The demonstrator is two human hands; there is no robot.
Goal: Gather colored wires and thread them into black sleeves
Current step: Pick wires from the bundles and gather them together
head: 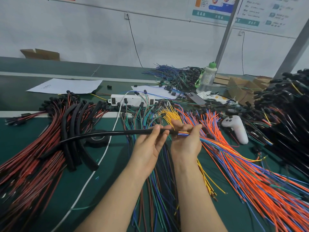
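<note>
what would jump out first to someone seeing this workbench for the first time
The two hands at centre draw the eye: the left hand grips a long black sleeve while the right hand pinches a bundle of colored wires at its mouth. Next comes the bright orange and blue wire fan spreading to the lower right, and the red wire heap on the left.

A stretch of the black sleeve (107,133) is covered by the fingers (157,129) of the left hand (150,148). How far the coloured wires (184,134) reach inside it cannot be told. Its far end is lost among the loose sleeves (75,139). Both forearms run off the bottom edge. The wall posters (215,7) are cut by the top edge, their print too blurred to read. Red wires (25,173) leave the left edge, and orange wires (260,185) leave the right and bottom edges.
</note>
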